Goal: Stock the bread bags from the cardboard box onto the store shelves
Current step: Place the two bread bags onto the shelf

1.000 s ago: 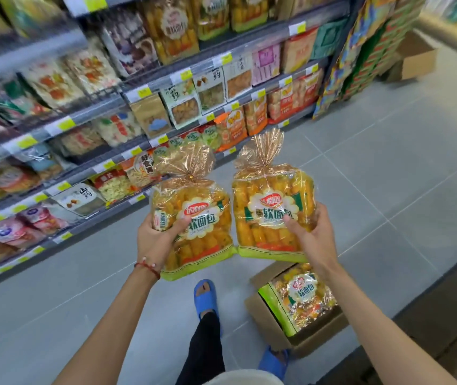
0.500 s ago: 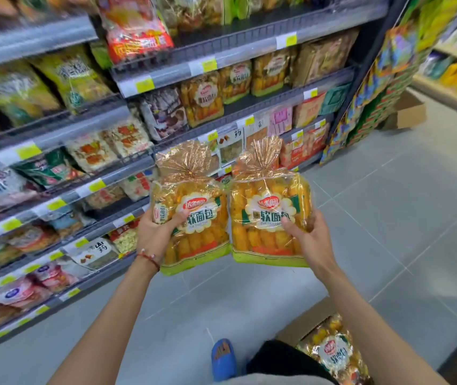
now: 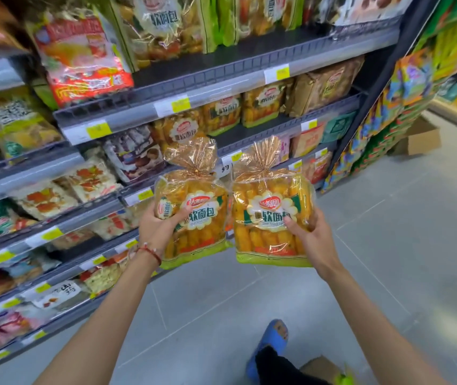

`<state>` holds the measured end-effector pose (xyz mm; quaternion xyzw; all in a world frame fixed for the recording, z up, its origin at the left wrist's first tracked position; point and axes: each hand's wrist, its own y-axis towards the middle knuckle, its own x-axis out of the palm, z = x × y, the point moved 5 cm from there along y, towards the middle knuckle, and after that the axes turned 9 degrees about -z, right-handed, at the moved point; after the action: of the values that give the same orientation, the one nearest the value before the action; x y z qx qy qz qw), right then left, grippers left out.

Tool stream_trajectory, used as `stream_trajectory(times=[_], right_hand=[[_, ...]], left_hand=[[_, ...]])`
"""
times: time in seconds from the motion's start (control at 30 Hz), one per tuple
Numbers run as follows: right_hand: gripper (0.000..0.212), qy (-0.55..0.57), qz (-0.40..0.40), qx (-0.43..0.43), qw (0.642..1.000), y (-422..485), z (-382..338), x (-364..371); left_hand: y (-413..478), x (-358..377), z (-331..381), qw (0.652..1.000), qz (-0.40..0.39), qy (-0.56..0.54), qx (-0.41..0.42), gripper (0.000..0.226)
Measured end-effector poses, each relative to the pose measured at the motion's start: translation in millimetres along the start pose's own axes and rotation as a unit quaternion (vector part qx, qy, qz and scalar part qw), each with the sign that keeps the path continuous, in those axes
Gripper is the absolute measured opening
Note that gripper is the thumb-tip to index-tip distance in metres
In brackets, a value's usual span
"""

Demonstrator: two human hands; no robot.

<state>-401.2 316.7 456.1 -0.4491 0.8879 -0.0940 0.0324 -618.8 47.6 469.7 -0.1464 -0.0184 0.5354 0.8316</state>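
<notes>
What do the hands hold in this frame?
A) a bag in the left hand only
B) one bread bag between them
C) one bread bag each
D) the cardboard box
C: the left hand grips one bread bag, the right hand a second bag.

My blue sandal (image 3: 274, 334) stands on the grey tiled floor (image 3: 402, 245). Yellow price tags (image 3: 180, 104) run in rows to my left, a red snack pack (image 3: 83, 62) leans high up, and a colourful stacked display (image 3: 380, 134) stands far right.

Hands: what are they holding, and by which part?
The left hand grips the left bread bag by its left edge, thumb on the front; the right hand grips the right bread bag by its right edge.
</notes>
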Motion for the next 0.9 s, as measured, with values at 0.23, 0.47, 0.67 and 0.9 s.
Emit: stream_trajectory(times=[0.23, 0.47, 0.67, 0.9], right_hand=[[0.052, -0.027, -0.023, 0.019, 0.999, 118, -18, -71], [0.059, -0.068, -0.058, -0.003, 0.996, 231, -28, -103], [0.049, -0.105, -0.079, -0.015, 0.991, 328, -33, -117], [0.052, -0.088, -0.075, -0.012, 0.993, 418, -35, -119]], left_hand=[[73, 81, 33, 0.999, 0.032, -0.007, -0.011, 0.067], [149, 142, 41, 0.996, 0.065, -0.027, -0.051, 0.051], [231, 176, 33, 0.993, 0.085, -0.064, -0.051, 0.054], [304, 189, 43, 0.987, 0.119, -0.105, -0.031, 0.056]])
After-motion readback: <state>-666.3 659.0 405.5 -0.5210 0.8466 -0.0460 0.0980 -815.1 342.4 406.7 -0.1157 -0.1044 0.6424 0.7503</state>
